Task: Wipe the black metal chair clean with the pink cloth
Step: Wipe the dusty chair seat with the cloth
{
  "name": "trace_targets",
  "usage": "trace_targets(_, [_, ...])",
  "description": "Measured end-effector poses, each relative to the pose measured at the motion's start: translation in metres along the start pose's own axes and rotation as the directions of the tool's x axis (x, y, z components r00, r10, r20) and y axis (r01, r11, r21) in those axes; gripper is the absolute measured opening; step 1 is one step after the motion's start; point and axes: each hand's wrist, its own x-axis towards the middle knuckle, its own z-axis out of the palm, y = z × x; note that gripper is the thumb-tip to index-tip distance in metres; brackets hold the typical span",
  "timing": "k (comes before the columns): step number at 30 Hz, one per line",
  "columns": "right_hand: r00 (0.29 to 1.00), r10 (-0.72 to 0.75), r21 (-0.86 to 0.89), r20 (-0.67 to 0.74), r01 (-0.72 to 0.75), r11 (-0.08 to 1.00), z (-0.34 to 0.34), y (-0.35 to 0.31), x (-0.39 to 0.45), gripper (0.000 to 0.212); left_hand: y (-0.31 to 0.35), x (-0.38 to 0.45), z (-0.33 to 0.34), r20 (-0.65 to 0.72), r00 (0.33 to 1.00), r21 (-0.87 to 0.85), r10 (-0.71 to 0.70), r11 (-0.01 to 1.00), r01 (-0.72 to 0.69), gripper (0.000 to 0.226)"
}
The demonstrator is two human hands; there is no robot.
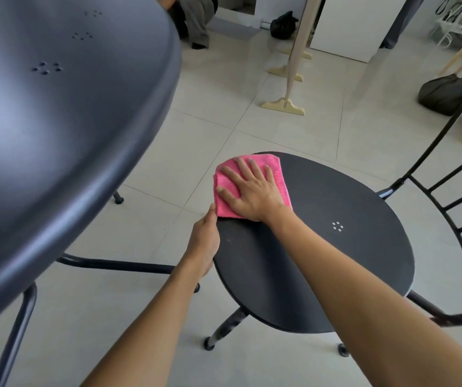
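Scene: a tiled floor is viewed from above, with two bare forearms reaching forward from the bottom edge
Black metal chair: placed right of centre; a round dark seat is shown with a small ring of holes near its middle, and a curved back of thin bars rises at the right edge
Pink cloth: folded into a rough square and laid flat on the far left part of the seat, its left edge reaching the seat's rim
Right hand: pressed palm-down on the cloth with the fingers spread wide and flat; the cloth is pinned under the palm rather than gripped
Left hand: closed around the near left rim of the seat, thumb on top just beside the cloth's lower corner; the fingers are hidden under the rim
Bench: a large dark metal top with rounded edge and small clusters of holes fills the upper left, very close to the camera and blurred; its thin legs are seen below
Background: pale wooden stands are set on the floor beyond the chair, a dark bag lies at the right, and a second dark bag is seen near the far wall
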Motion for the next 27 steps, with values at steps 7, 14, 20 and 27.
trace_targets(7, [1.0, 0.008, 0.026, 0.016, -0.008, 1.0, 0.003, -0.014, -0.043, 0.064, 0.0, -0.006, -0.002, 0.041, 0.996, -0.096, -0.078, 0.992, 0.082, 0.047])
trace_targets(14, [0.999, 0.014, 0.048, 0.04, -0.015, 0.999, 0.005, -0.025, -0.084, 0.07, 0.002, -0.007, -0.001, 0.052, 0.992, -0.153, -0.111, 0.981, 0.118, 0.049])
trace_targets(20, [0.999, 0.01, 0.073, 0.052, -0.014, 0.997, 0.006, -0.03, -0.113, 0.072, -0.001, -0.006, 0.0, 0.004, 0.993, -0.141, -0.119, 0.983, 0.119, 0.044])
trace_targets(27, [0.999, 0.013, 0.09, 0.036, -0.016, 0.996, 0.007, -0.037, -0.158, 0.073, 0.005, -0.015, 0.001, -0.003, 0.982, -0.131, -0.189, 0.974, 0.187, 0.047])
